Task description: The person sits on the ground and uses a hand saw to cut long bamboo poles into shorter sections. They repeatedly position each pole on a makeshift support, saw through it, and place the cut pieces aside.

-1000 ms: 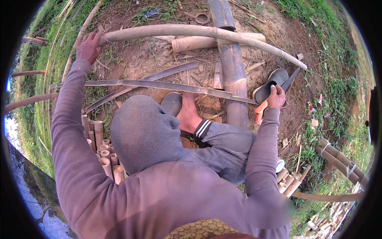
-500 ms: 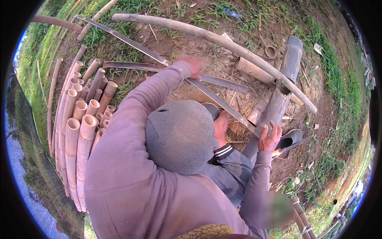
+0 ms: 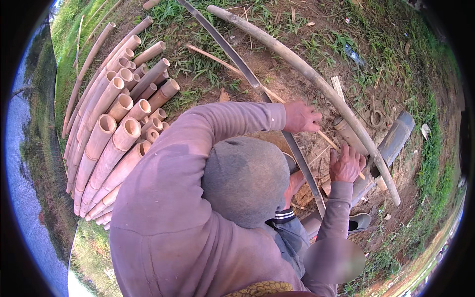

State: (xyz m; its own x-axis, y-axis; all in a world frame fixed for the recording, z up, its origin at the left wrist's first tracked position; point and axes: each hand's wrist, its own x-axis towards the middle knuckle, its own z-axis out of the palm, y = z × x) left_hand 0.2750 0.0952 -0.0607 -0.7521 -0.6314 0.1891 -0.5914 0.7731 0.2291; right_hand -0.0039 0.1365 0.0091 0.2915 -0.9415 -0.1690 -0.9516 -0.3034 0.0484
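Note:
A long, thin, pale bamboo strip (image 3: 326, 138) slants from upper left to lower right across the ground ahead of me. My left hand (image 3: 300, 117) is closed around its middle. Closer to its lower end is my right hand (image 3: 346, 164), fingers curled on it, with a short tip showing past the hand. A wider dark split bamboo strip (image 3: 232, 54) passes beneath my left wrist and beside my grey-clothed knee (image 3: 245, 180). Its lower end lies by my right forearm. Whether my right hand also holds a tool is hidden.
Cut bamboo poles (image 3: 106, 123) are stacked at the left. A long curved pole (image 3: 307, 69) arches beyond my hands, across a thick dark bamboo log (image 3: 398, 131) on the right. A dark shoe (image 3: 359, 222) is by the log. Grass and wood scraps cover the soil.
My left hand has left the wide strip and now grips the thin pale one. My right hand has come onto the pale strip too. The whole view has turned and shifted.

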